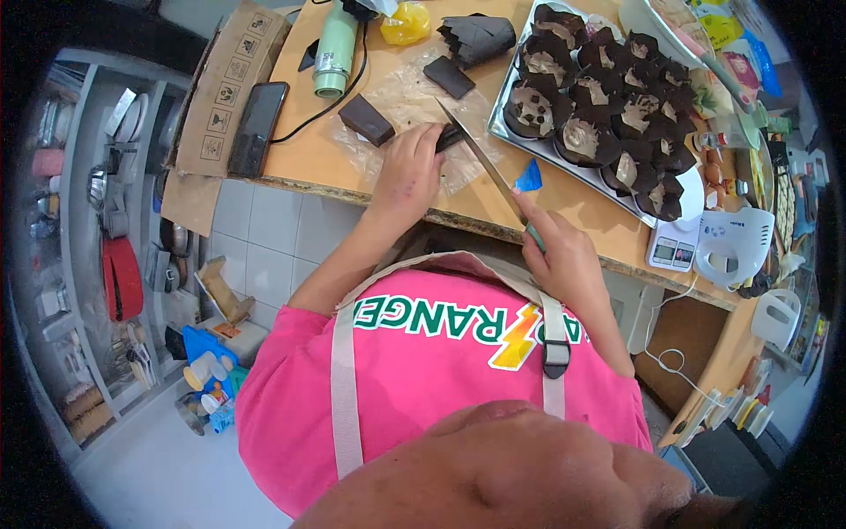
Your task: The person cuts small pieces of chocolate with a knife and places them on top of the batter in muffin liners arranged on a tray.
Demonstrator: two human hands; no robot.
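My left hand (410, 174) is closed on a dark chocolate block (450, 137), its fingertips over the near end. My right hand (561, 250) grips a long knife (484, 164) by its green handle. The blade slants up and left, its edge beside the block; whether it touches cannot be made out. Two more dark chocolate blocks, one left of my left hand (367, 121) and one beyond it (449, 78), lie on a crumpled clear plastic sheet (394, 91). A small blue scrap (529, 176) rests beside the blade.
A tray (564, 160) of cupcakes in dark paper cups stands to the right. Stacked dark paper cups (480, 40), a green bottle (337, 55) and a phone (259, 130) lie farther off or left. A white scale (673, 245) and hand mixer (735, 245) stand right.
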